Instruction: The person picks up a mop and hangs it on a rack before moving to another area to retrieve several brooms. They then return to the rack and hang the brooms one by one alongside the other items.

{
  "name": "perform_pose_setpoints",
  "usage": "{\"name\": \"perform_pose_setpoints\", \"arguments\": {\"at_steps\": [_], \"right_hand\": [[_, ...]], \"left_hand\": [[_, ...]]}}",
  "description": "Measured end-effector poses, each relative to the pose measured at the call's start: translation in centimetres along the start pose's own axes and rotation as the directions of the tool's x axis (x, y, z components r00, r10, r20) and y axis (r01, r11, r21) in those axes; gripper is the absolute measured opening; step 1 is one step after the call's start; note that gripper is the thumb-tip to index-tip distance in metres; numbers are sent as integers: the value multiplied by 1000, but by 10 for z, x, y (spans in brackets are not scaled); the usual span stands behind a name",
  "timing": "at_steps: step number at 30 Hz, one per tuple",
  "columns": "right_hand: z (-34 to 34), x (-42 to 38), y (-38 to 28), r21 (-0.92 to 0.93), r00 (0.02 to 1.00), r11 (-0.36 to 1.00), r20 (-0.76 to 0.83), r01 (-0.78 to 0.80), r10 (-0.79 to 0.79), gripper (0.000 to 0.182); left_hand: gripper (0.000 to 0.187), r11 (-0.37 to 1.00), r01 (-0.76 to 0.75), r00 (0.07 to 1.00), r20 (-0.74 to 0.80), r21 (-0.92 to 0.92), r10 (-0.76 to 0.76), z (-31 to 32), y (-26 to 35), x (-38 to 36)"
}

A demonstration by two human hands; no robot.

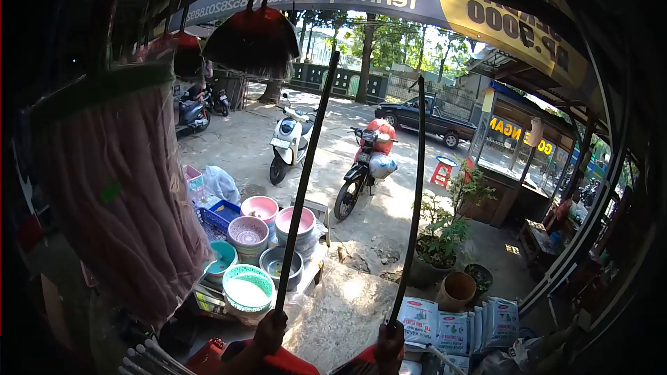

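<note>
Watching the head feed here. Both hands are down at the bottom edge of the view, each wrapped around its own pole. The left hand [269,330] is clenched tight on a long dark broom handle [306,180] that runs up toward 12 o'clock and tilts a bit to 1. The right hand [389,347] is fisted around a second thin dark pole [417,201] that stands nearly upright, its tip just reaching the sunlit street. Both grips look fully closed on the sticks, no slack I can see.

My take on doing this well: keep both poles steep and move them slowly, since each top end swings far more than the fist does. Grip low like this gives reach but poor control, so I'd steady them before lifting.

Plenty to snag on. A red-capped dark-bristled broom [253,42] hangs at 11 o'clock right beside the left pole's tip, and a big pink string mop head [118,194] hangs at 9. Stacked pastel plastic basins [260,250] sit just left of the left pole, white printed sacks [451,326] by the right hand at 3. Beyond, a white scooter [290,140] and red motorbike [365,167] are parked well clear.
</note>
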State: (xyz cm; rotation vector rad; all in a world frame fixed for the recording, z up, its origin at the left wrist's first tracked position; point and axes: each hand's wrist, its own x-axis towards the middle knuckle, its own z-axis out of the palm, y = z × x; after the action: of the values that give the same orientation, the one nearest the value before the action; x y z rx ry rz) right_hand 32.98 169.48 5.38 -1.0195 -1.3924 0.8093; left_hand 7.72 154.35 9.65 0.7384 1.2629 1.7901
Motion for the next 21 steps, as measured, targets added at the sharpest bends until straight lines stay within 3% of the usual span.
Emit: {"name": "perform_pose_setpoints", "arguments": {"at_steps": [2,3,4,5,9,10,11,12,14,15,16,17,18,20,21], "right_hand": [[17,43,-30,29,996,997,60,-69,67,22],[29,67,-53,-61,998,998,63,22,-18,24],[45,88,-73,-135,985,977,-34,165,-171,23],[56,113,-93,-73,976,975,-34,212,-214,22],[87,227,-202,25,901,902,-67,431,-428,27],[92,245,-247,55,862,861,-87,505,-500,30],[98,279,-269,164,815,799,-90,579,-572,35],[99,304,-304,129,769,759,-89,639,-633,38],[107,351,-373,157,674,658,-83,737,-735,33],[109,374,-409,166,629,615,-50,771,-776,25],[118,398,-441,199,603,580,-80,790,-794,21],[121,429,-470,102,502,495,-60,863,-863,23],[125,424,-508,-25,536,537,-51,843,-843,26],[147,460,-557,-60,432,440,-111,896,-895,28],[154,464,-576,-205,351,378,-156,903,-923,27]], "left_hand": [[7,992,-38,999,-22,121,41,-16,-3,25],[7,999,3,1000,-15,39,-2,-18,12,39],[7,998,53,999,-4,-43,-53,-22,22,47],[9,997,-56,998,5,46,56,-35,13,67],[12,990,-142,990,-18,18,142,-54,28,113],[11,900,-384,913,-60,205,403,-60,17,132],[12,725,-568,771,-56,389,635,-63,15,146],[12,714,-581,759,-55,390,649,-64,26,152],[16,888,-439,892,-49,133,449,-63,48,154],[17,791,-472,825,-121,388,552,-62,52,156],[17,786,-478,817,-130,392,562,-63,56,158],[18,772,-481,821,-97,415,563,-63,62,159],[18,756,-484,823,-64,440,564,-63,69,159],[17,723,-537,787,-51,433,615,-56,81,152],[16,720,-511,792,-69,470,606,-55,87,148]]}}
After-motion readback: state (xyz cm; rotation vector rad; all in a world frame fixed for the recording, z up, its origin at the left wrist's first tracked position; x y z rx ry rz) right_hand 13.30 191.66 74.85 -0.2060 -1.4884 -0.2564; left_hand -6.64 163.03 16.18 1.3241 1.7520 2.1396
